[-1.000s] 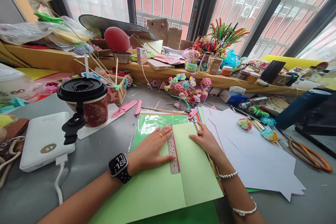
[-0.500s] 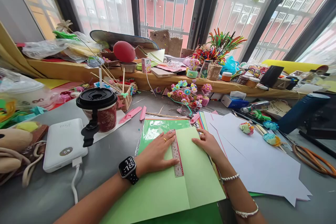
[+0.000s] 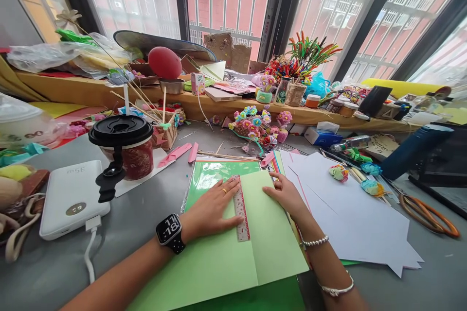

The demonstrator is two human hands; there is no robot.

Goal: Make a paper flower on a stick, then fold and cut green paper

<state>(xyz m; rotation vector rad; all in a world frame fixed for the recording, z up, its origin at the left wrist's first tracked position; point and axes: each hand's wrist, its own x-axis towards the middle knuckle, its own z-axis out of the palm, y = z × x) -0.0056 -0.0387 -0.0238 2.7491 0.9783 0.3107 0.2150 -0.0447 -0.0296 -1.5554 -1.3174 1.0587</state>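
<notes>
A light green sheet of paper, with a crease running down it, lies in front of me over darker green sheets. Flat on the sheet, my left hand has its fingers stretched out and presses a short red-edged ruler beside the crease. My right hand grips the sheet's upper right edge, thumb on top and fingers curled at the edge. Under the sheet's far end shows a glossy clear sleeve with green paper in it.
To the left stand a lidded paper cup and a white power bank with a cable. White sheets lie at right, near orange-handled scissors. Crochet-like flowers sit beyond; a cluttered sill runs behind.
The camera view has shifted slightly, so everything appears a little further left. Both hands, the ruler and the paper keep their places relative to each other.
</notes>
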